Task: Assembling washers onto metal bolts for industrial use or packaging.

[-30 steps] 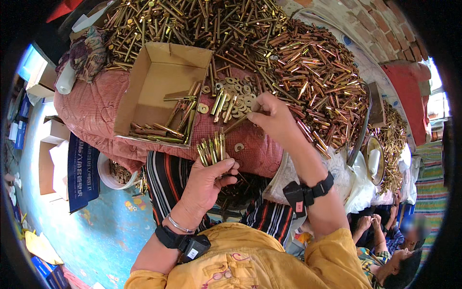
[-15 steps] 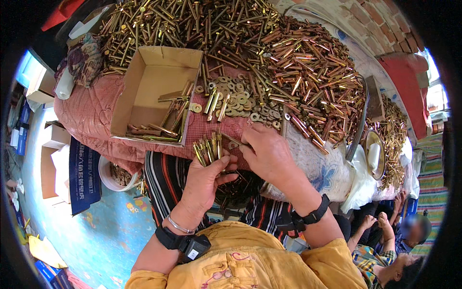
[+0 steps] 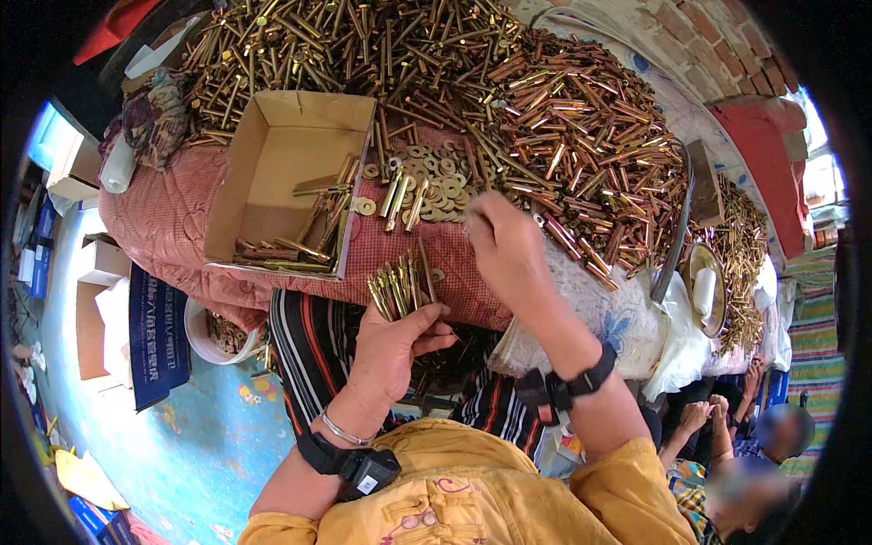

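My left hand (image 3: 400, 350) is closed around a bundle of brass-coloured bolts (image 3: 392, 289), which stick up from the fingers. One longer, darker bolt (image 3: 426, 271) leans at the bundle's right side. Away from the bundle, my right hand (image 3: 513, 254) hovers at the right edge of the flat washers (image 3: 445, 186). Its fingers are curled inward, and their tips are partly hidden, so what they hold does not show. Several loose bolts with sleeves (image 3: 416, 204) lie between the box and the washers.
An open cardboard box (image 3: 272, 173) with some bolts stands on the red checked quilt (image 3: 173, 209). Heaped long bolts (image 3: 309, 54) lie behind, sleeves (image 3: 590, 136) to the right. A white bucket (image 3: 207, 341) stands lower left. Other people's hands (image 3: 704, 413) show lower right.
My right hand has moved up and right, away from the bundle to the washers' edge. The longer bolt it held now stands beside the bundle in my left hand.
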The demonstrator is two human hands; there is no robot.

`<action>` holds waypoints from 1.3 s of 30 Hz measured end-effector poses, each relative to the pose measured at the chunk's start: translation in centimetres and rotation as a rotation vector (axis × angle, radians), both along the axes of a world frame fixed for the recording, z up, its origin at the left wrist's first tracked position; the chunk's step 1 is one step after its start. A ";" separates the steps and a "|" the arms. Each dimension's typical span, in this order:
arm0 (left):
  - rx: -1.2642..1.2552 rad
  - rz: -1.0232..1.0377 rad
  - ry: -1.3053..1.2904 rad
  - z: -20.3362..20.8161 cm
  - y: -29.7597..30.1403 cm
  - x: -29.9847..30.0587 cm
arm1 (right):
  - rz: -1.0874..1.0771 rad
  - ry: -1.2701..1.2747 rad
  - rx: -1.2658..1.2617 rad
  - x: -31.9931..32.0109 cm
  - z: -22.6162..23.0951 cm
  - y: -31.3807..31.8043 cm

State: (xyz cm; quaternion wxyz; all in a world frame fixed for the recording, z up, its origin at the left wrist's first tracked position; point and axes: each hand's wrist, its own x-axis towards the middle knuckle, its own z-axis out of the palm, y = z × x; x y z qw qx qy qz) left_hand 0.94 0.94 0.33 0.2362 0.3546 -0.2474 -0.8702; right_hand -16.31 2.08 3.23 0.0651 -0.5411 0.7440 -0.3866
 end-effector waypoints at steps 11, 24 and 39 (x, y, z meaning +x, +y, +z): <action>-0.012 0.034 0.031 -0.9 0.2 0.2 | 0.028 0.388 0.099 -1.5 -0.8 -2.7; -0.039 0.051 0.004 -0.7 0.1 -0.2 | 0.022 -0.270 0.018 1.4 -1.1 1.1; -0.055 0.071 0.009 -0.4 -0.2 0.1 | 0.181 -0.005 -0.094 2.4 -1.3 3.3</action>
